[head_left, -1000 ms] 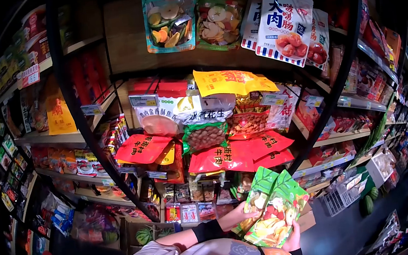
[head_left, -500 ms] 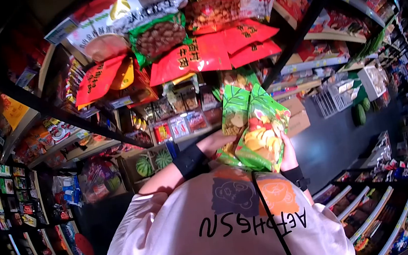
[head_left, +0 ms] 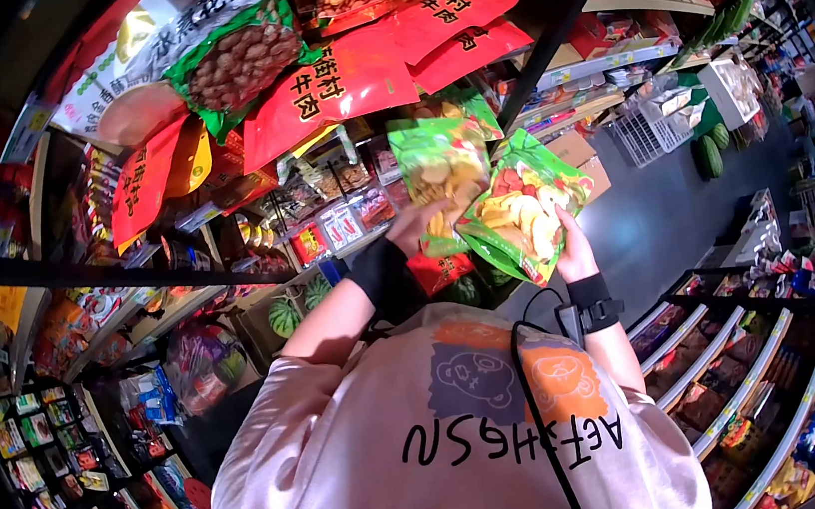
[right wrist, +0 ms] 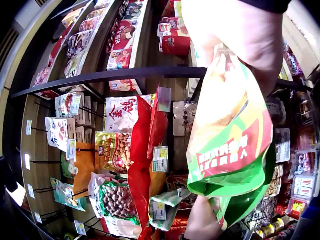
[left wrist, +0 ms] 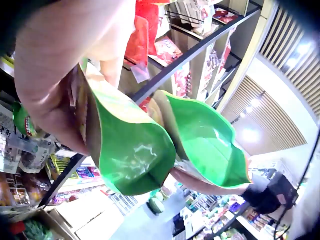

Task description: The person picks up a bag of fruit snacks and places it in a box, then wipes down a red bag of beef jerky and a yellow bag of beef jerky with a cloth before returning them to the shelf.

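Note:
My left hand (head_left: 422,231) grips a green pouch of dried fruit and vegetable chips (head_left: 438,166) by its lower left side. With my right hand (head_left: 578,247) I hold a second green chip pouch (head_left: 527,203) by its right edge, thumb on the front. The two pouches tilt away from each other in front of my chest. From the left wrist view, the pouches' green gusseted bottoms (left wrist: 135,155) show side by side. In the right wrist view, the right-hand pouch (right wrist: 227,145) hides most of the other one.
Red beef packets (head_left: 329,97) and a green-edged bag of peanuts (head_left: 240,62) hang on the rack ahead. Dark metal shelf posts (head_left: 543,28) stand close by. Watermelons (head_left: 708,155) and a white crate (head_left: 653,131) lie on the floor at right. A black cable (head_left: 534,391) runs down the shirt.
The head view has tipped down, so the hanging packets shift up and left. My hands have drawn the overlapping pouches apart, the left one moving left.

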Demonstrator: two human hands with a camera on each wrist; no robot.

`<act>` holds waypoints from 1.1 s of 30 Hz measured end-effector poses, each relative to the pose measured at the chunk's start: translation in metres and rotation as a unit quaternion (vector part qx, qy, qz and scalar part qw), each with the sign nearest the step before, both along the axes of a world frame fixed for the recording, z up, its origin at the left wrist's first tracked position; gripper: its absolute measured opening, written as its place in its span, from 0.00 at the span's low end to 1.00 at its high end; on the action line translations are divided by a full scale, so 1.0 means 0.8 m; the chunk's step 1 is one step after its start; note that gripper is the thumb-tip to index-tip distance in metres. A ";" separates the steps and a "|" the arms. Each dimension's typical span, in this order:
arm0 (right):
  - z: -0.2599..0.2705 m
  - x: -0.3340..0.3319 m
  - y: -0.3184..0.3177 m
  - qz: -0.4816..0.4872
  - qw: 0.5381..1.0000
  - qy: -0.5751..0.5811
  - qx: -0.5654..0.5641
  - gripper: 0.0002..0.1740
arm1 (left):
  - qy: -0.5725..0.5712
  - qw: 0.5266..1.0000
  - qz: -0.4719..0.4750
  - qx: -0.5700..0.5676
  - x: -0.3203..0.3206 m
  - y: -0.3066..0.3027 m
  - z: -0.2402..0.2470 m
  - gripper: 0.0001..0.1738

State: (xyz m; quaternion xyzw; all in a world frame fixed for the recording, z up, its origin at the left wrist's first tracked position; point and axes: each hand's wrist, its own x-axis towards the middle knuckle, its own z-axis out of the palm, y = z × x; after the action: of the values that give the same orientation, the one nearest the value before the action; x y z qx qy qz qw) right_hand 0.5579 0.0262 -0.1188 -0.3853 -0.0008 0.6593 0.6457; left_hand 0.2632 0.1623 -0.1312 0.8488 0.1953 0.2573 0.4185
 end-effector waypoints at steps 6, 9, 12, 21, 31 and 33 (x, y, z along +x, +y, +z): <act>0.010 -0.017 0.088 0.027 0.999 0.034 -0.009 0.24 | -0.228 0.715 0.198 -0.631 0.065 0.101 -0.023 0.24; -0.031 -0.013 0.146 0.034 0.997 0.058 0.036 0.24 | -0.255 0.731 0.235 -0.588 0.099 0.152 -0.091 0.22; -0.049 -0.012 0.196 0.015 0.999 0.028 0.032 0.25 | -0.296 0.650 0.124 -0.689 0.125 0.194 -0.156 0.25; -0.065 -0.024 0.297 -0.048 0.998 -0.011 -0.025 0.26 | -0.229 0.654 0.058 -0.719 0.190 0.240 -0.230 0.25; -0.146 -0.024 0.385 -0.081 0.996 -0.008 0.024 0.32 | -0.151 0.745 0.015 -0.649 0.172 0.249 -0.163 0.22; -0.143 -0.023 0.394 -0.031 0.998 -0.038 -0.046 0.36 | -0.178 0.745 0.081 -0.637 0.155 0.244 -0.147 0.22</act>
State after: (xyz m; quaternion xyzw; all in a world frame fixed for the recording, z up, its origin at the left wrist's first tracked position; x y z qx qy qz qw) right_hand 0.5397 0.3414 -0.2333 -0.4388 0.0169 0.6235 0.6468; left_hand 0.3875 0.3572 -0.2485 0.3045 0.3037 0.2523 0.8668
